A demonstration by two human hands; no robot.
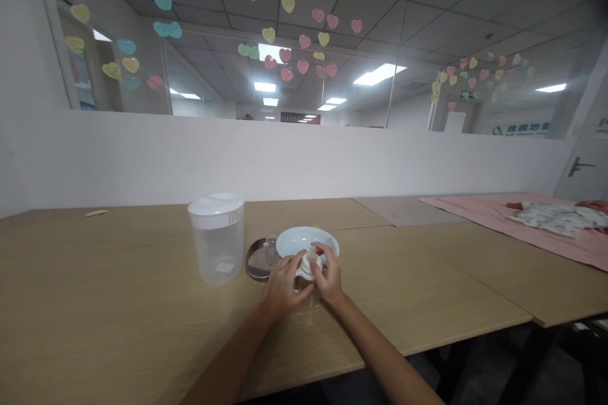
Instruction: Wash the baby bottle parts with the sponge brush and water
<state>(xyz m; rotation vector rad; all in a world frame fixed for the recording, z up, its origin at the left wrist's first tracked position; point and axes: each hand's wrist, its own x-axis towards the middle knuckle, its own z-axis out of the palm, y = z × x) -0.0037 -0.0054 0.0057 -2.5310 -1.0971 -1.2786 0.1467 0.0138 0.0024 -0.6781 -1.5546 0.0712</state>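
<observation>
A small baby bottle [304, 274] with a white collar and a clear teat stands upright between my two hands, low in the middle of the view. My left hand [284, 286] is wrapped round its left side. The fingers of my right hand [329, 273] close on the teat and collar from the right. Just behind the bottle lies a white oval bowl [299, 238]. A metal tray [255, 261] is left of the bowl, with a clear rounded cover [271, 250] on it.
A tall translucent bucket with a white lid [217, 247] stands left of the tray on the wooden table [142, 304]. At the far right, a pink cloth [484, 215] carries a doll-like figure in patterned clothing [560, 218]. A wall with glass runs behind the table.
</observation>
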